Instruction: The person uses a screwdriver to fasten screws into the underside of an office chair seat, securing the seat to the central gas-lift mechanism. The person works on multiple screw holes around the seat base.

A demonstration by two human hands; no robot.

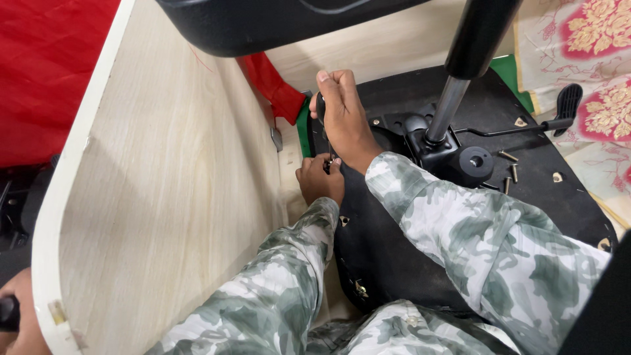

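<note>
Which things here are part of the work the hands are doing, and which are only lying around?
In use:
- right hand gripping a black tool handle
- left hand steadying the tool tip
- black seat base
- wooden panel

Lying about:
- loose screws on the base
- gas cylinder and lever
- red cloth
- patterned cloth

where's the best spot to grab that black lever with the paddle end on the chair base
Probably the flat black paddle at the end of the thin black metal lever, coming from the right edge of the upturned black seat base: it sticks out free there, broader than the rod.
</note>
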